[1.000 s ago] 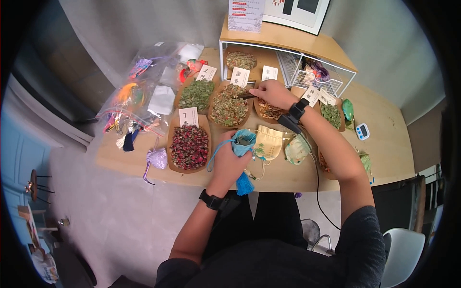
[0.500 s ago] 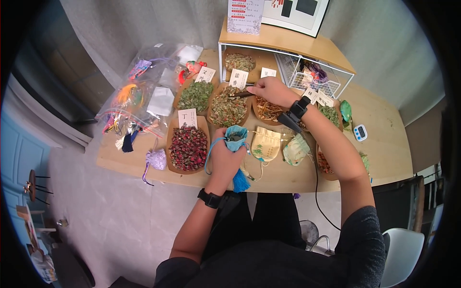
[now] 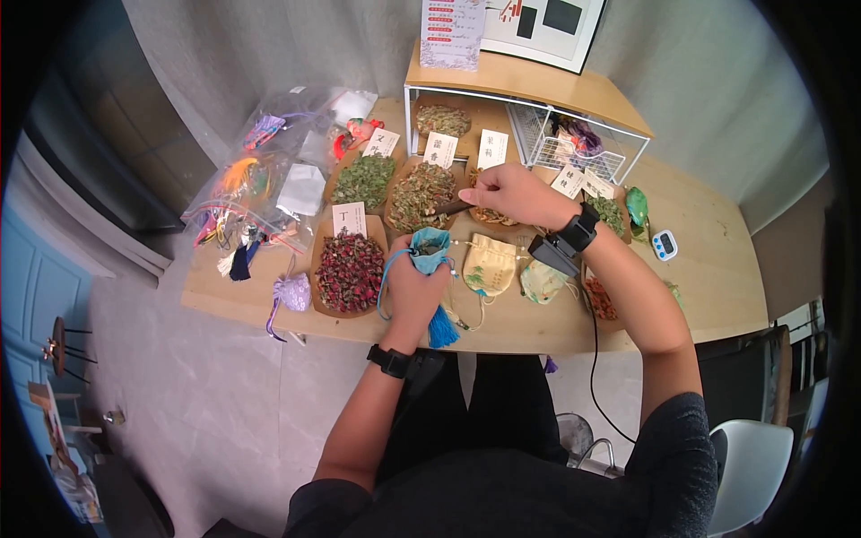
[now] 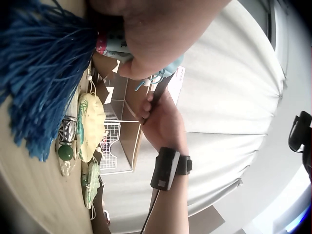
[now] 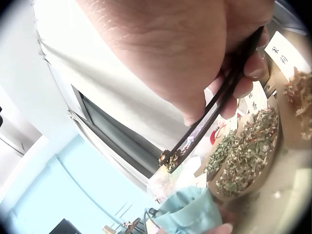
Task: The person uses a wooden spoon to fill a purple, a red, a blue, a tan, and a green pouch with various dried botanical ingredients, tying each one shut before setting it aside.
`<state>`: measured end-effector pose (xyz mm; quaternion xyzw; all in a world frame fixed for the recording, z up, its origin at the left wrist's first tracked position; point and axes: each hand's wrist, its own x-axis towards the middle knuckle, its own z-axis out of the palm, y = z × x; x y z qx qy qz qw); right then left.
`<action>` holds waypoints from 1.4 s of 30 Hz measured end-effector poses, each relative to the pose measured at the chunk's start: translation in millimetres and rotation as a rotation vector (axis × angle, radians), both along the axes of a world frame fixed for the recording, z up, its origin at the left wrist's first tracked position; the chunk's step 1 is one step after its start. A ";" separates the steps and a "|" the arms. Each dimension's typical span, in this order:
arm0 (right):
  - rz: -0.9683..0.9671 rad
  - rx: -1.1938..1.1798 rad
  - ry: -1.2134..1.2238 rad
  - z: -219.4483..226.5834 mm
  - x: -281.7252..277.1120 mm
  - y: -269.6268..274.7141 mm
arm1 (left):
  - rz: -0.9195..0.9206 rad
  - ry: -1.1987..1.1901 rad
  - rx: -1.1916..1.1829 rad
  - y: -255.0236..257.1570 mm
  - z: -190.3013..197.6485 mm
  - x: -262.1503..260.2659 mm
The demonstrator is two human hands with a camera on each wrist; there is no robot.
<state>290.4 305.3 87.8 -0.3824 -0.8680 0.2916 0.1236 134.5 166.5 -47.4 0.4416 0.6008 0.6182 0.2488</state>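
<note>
My left hand (image 3: 417, 291) grips a light-blue drawstring pouch (image 3: 430, 261), its mouth up and open, with a blue tassel (image 3: 442, 329) hanging below. Between the fingers of my right hand (image 3: 520, 195) is a pair of dark tweezers (image 5: 214, 111). A small clump of dried herbs (image 5: 170, 160) is pinched at their tips, above the pouch in the right wrist view. Beneath the tweezers in the head view lies a paper tray of mixed dried herbs (image 3: 420, 193). Dark bits show inside the pouch mouth.
Nearby stand trays of dark red dried buds (image 3: 350, 276) and green leaves (image 3: 363, 182). A yellow pouch (image 3: 490, 266) and a pale green pouch (image 3: 543, 282) lie to the right, a lilac pouch (image 3: 292, 293) to the left. Behind is a low shelf (image 3: 529, 76); a cable (image 3: 594, 377) hangs from my right wrist.
My right hand has moved slightly toward me, bringing the tweezers away from the herb tray and nearer the blue pouch. My left hand and the pouch have shifted slightly left and up in view.
</note>
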 end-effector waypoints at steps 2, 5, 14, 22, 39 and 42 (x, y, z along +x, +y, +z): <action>0.013 -0.009 -0.020 0.7 2.9 -9.1 | 0.008 0.004 0.008 -0.3 0.4 0.3; 0.030 0.035 -0.077 3.8 3.3 -18.5 | 0.014 0.024 0.032 1.4 -4.6 -0.4; 0.251 0.780 -0.101 3.6 -6.7 -42.3 | 0.006 0.114 0.053 2.6 -9.9 -2.4; 0.527 1.329 -0.185 27.7 -6.6 -65.7 | -0.006 0.090 0.068 2.4 -10.0 -2.6; -0.245 0.340 -0.412 -4.7 10.9 12.6 | 0.012 0.133 0.055 0.8 -9.3 -0.9; -0.235 0.363 -0.413 -9.2 7.1 16.8 | -0.028 0.079 0.011 -1.9 -4.5 -1.0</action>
